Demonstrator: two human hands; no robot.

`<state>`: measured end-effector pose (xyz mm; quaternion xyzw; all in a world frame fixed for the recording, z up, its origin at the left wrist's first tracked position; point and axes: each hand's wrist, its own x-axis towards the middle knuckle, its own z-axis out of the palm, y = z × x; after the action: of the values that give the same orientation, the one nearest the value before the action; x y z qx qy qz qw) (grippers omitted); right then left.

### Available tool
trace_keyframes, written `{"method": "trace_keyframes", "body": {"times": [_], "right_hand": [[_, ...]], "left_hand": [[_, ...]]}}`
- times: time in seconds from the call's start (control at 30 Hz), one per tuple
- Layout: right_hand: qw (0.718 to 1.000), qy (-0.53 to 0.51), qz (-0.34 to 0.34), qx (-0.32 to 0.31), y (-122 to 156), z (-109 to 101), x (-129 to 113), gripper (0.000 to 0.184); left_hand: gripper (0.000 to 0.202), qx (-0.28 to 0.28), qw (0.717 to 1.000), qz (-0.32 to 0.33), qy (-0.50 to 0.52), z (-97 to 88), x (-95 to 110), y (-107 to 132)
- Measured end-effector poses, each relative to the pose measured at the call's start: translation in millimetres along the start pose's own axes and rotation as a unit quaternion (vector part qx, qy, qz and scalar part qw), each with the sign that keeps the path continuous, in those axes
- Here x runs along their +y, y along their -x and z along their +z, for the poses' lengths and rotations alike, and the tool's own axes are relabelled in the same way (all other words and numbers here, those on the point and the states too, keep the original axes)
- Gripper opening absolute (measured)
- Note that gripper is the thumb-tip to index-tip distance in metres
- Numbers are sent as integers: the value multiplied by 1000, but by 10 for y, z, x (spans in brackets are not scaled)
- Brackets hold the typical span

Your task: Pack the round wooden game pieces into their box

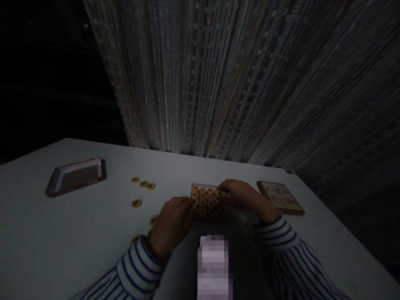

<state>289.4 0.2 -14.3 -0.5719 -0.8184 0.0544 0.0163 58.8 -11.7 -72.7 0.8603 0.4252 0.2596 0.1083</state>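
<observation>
Round wooden Chinese chess pieces [203, 196] with red or dark characters fill a small box [201, 184] in rows at the middle of the table. My left hand [171, 225] is closed, its curled fingertips and thumb at the box's left edge. Over the box's right side, my right hand [242, 196] has its thumb and fingers drawn together around a piece [219, 193] at the upper right corner. Left of the box lie several loose pieces, among them a dark-lettered piece [136, 203]. One piece [153, 220] is partly covered by my left hand.
A shallow rectangular tray-like lid [51, 189] lies at the far left of the white table [103, 258]. On the right is a flat box with a printed cover [279, 196]. A blurred-out pale phone-like object [214, 266] lies in front. Behind hangs a string curtain [187, 83].
</observation>
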Motion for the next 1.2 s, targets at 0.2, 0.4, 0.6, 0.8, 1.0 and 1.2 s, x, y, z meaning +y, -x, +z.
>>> {"method": "trace_keyframes", "body": {"times": [0.2, 0.4, 0.6, 0.8, 1.0, 1.2], "right_hand": [[1000, 4, 7, -5, -21, 44, 25, 26], [1000, 1, -2, -12, -32, 57, 28, 27], [1000, 8, -13, -11, -31, 63, 23, 26], [1000, 0, -16, -12, -40, 53, 19, 24], [999, 3, -17, -36, -58, 53, 19, 24], [999, -18, -15, -38, -47, 58, 49, 25]], "left_hand": [[21, -4, 1000, -2, -10, -9, 3, 12], [22, -8, 1000, -3, -7, -11, 7, 12], [22, 3, 1000, 3, -7, -2, -4, 3], [21, -4, 1000, -1, -5, -22, 3, 6], [22, 3, 1000, 1, -8, -9, -2, 8], [23, 8, 1000, 0, -6, 1, -17, 7]]}}
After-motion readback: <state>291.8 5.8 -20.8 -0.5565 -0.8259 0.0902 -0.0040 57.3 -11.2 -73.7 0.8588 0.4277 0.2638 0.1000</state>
